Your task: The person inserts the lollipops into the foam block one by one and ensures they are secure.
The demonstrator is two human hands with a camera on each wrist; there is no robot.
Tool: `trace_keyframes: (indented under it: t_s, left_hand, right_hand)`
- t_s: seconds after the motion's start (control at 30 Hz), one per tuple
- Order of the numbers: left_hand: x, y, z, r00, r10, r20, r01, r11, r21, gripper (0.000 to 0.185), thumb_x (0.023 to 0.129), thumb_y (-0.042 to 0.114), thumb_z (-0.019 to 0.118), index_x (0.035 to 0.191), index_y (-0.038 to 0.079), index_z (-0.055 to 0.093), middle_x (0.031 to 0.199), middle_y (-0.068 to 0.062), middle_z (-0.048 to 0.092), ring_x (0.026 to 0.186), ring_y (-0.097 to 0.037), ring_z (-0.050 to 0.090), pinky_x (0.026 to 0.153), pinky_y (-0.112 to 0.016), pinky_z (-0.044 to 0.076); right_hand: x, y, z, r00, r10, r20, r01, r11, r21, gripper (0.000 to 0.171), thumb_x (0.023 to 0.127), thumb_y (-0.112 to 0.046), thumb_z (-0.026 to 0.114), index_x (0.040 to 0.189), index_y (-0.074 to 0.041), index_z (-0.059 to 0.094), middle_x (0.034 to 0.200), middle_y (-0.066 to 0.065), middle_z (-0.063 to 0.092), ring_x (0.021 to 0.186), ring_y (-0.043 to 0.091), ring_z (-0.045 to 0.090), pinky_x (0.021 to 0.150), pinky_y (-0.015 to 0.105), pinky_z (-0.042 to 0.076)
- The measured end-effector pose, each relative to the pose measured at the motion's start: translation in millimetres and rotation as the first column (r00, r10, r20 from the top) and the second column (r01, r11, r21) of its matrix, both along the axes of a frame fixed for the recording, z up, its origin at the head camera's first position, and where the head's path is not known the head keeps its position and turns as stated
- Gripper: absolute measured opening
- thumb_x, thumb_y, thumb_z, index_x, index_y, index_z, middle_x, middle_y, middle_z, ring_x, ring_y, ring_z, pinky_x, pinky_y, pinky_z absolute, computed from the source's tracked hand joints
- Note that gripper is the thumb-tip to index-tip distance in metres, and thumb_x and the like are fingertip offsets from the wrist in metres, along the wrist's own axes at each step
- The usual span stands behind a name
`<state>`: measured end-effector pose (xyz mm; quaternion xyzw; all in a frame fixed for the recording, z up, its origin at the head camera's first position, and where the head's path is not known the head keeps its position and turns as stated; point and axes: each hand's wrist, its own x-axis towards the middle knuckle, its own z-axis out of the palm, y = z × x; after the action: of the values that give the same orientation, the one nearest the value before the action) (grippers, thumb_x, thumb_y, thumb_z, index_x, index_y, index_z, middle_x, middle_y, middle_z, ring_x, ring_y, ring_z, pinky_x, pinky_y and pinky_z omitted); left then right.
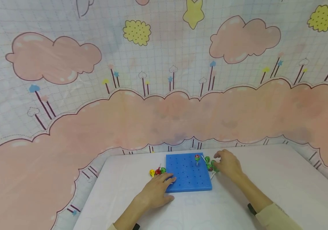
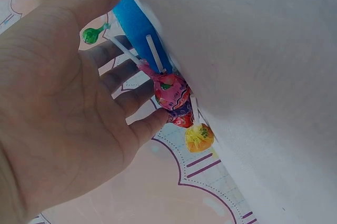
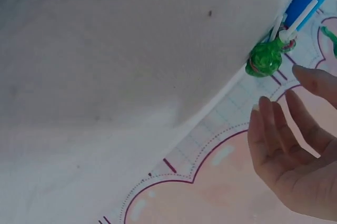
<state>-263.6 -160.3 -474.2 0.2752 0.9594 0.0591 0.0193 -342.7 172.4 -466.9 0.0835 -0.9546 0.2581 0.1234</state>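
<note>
1. Blue foam board (image 1: 188, 175) with a grid of small holes lies flat on the white worktop (image 1: 282, 191), lower centre of the head view.
2. One red-wrapped lollipop (image 1: 197, 157) stands upright in a hole near the board's upper right corner.
3. Left hand (image 1: 156, 191) rests flat at the board's lower left corner, fingers straight and spread, fingertips on the board edge. It holds nothing.
4. Small pile of lollipops (image 1: 157, 172), yellow, red and green, lies on the worktop just beside the board's left edge, right above the left fingertips. Left wrist view shows the pink, red and yellow ones (image 2: 181, 111) close to the fingers, not gripped.
5. Right hand (image 1: 228, 164) sits just right of the board's upper right corner, fingers loosely bent over a cluster of green lollipops (image 1: 210, 165).
6. Right wrist view: fingers (image 3: 279, 134) relaxed and apart from the green lollipop (image 3: 265, 59); no grip visible.
7. Pink cloud-pattern cloth (image 1: 164, 95) fills the background.
</note>
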Motion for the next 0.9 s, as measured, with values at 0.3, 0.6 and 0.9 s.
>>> trace_keyframes:
  t_s: [0.3, 0.6, 0.9]
  left_hand:
    - [-1.5, -1, 0.6, 1.000, -0.002, 0.007, 0.002, 1.000, 0.007, 0.069, 0.096, 0.047, 0.073, 0.155, 0.021, 0.052, 0.162, -0.003, 0.044, 0.152, -0.027, 0.038, 0.123, -0.052, 0.033]
    - [3.4, 3, -4.3, 1.000, 0.008, -0.019, -0.008, 1.000, 0.003, 0.069, 0.096, 0.047, 0.073, 0.155, 0.020, 0.052, 0.162, -0.003, 0.045, 0.152, -0.027, 0.038, 0.123, -0.052, 0.033]
    - [12.1, 10, -12.4, 0.999, 0.037, -0.034, -0.037, 0.999, 0.004, 0.068, 0.096, 0.048, 0.073, 0.155, 0.021, 0.051, 0.163, -0.003, 0.044, 0.152, -0.027, 0.038, 0.123, -0.052, 0.033]
  right_hand:
    - [2.8, -1, 3.3, 0.985, -0.013, 0.173, 0.006, 0.999, 0.039, 0.024, 0.088, -0.015, 0.080, 0.106, 0.000, 0.075, 0.101, 0.015, 0.071, 0.088, 0.030, 0.065, 0.075, 0.047, 0.058]
    - [2.3, 2, -5.1, 0.982, -0.007, 0.187, -0.004, 0.998, 0.056, 0.020, 0.090, -0.015, 0.080, 0.102, 0.000, 0.076, 0.093, 0.011, 0.072, 0.081, 0.025, 0.064, 0.073, 0.044, 0.058]
    - [2.7, 7, -11.4, 0.985, 0.032, 0.169, -0.041, 0.998, 0.052, 0.018, 0.090, -0.012, 0.080, 0.101, 0.002, 0.076, 0.089, 0.010, 0.072, 0.076, 0.022, 0.063, 0.069, 0.041, 0.059]
